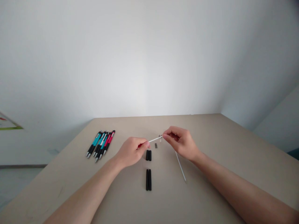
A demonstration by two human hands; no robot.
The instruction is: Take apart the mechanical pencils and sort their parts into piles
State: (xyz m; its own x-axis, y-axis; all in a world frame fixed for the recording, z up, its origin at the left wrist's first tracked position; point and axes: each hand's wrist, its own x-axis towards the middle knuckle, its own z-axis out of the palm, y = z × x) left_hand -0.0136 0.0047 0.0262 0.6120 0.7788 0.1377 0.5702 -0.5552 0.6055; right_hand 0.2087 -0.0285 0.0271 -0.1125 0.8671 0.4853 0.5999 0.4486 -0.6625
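Note:
A thin white pen refill [155,139] stretches between my two hands above the table. My left hand [132,151] is closed, its thumb and finger at the refill's left end. A bit of red shows between those fingers, but I cannot make out what it is. My right hand [179,141] pinches the refill's other end. Below my right hand a second white refill [181,167] lies slanted on the table. Two short black tubes [149,155] lie side by side near my left fingertips, with two longer black tubes [149,179] closer to me.
On the left of the beige table [198,202] lies a bunch of several pens [100,144] with turquoise, white and red barrels. A small dark grey piece [156,145] and other tiny parts lie beyond the black tubes. A white wall [144,62] rises behind the table.

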